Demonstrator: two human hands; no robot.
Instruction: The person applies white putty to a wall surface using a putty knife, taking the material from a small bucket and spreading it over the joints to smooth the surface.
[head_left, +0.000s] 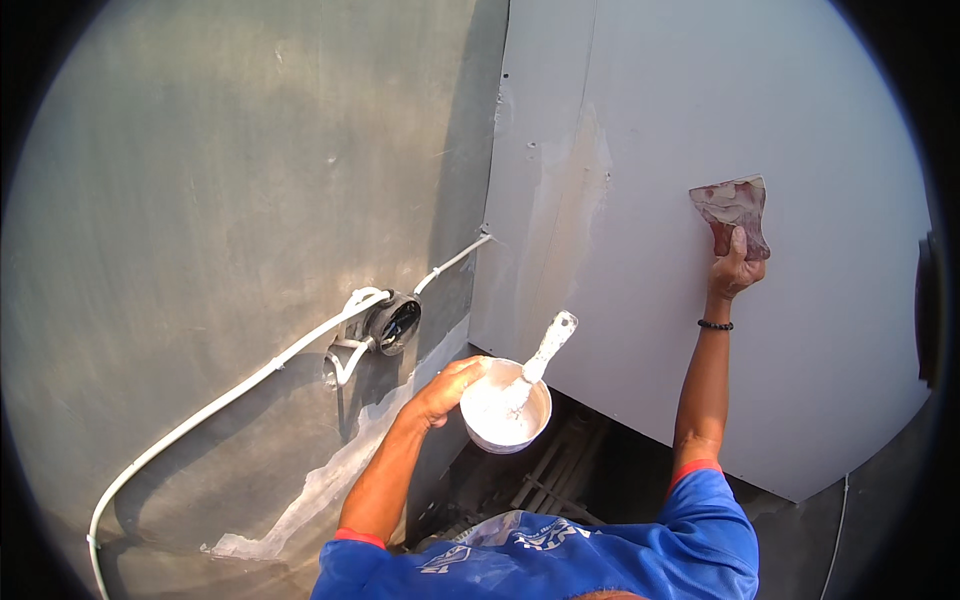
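Observation:
My left hand point(447, 390) grips the rim of a small white bowl point(497, 432) filled with white putty. A putty-covered knife point(540, 358) stands in the bowl, its handle leaning up to the right. My right hand point(733, 272) is raised and presses a wide reddish scraper blade point(733, 208), smeared with white putty, flat against a pale grey wall panel point(680, 130). A black bead bracelet point(715, 325) circles my right wrist. Both arms wear blue short sleeves with red cuffs.
A grey concrete wall point(220, 180) fills the left, with a black round socket box point(393, 322) and a white cable point(230, 392) running down to the left. A patch of dried putty point(565, 200) marks the panel's left side. A dark gap with rods point(540, 480) lies below the panel.

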